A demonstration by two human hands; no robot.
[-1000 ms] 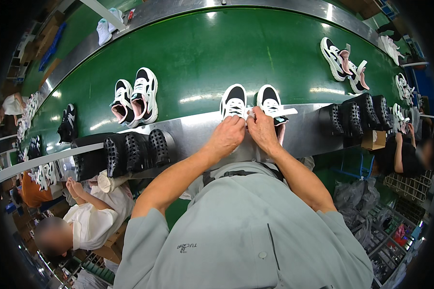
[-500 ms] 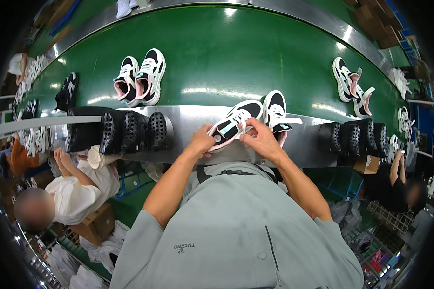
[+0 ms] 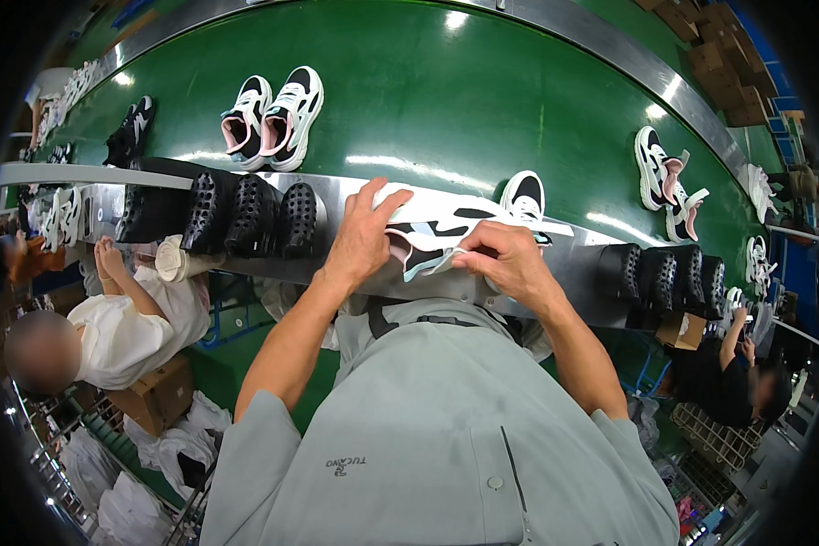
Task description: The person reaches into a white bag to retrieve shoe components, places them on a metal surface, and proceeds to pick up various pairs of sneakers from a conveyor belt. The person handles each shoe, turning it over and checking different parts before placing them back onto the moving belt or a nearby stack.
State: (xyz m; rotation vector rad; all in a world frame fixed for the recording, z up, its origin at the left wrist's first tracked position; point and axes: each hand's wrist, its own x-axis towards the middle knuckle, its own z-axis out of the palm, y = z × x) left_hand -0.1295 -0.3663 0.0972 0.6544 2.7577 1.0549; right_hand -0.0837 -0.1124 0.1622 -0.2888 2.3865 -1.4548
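Both hands hold one white-and-black sneaker (image 3: 446, 232) tipped on its side over the metal ledge (image 3: 337, 196) at the near edge of the green belt (image 3: 482, 100). Left hand (image 3: 362, 238) clasps its heel end, fingers spread; right hand (image 3: 510, 259) pinches the collar. Its mate (image 3: 524, 195) stands just behind. Another pair (image 3: 273, 118) sits well apart on the belt.

Wide green conveyor belt (image 3: 446, 100) curves across far half of scene, glossy, overhead light glinting in bright streaks. Steel rail (image 3: 610, 41) borders far edge; steel ledge (image 3: 332, 196) runs along near edge. Brown cardboard boxes (image 3: 728, 77) stacked far right. Another cardboard box (image 3: 159, 396) near left, on floor. Wire basket (image 3: 714, 441) near right. White bags (image 3: 168, 446) heaped near left.
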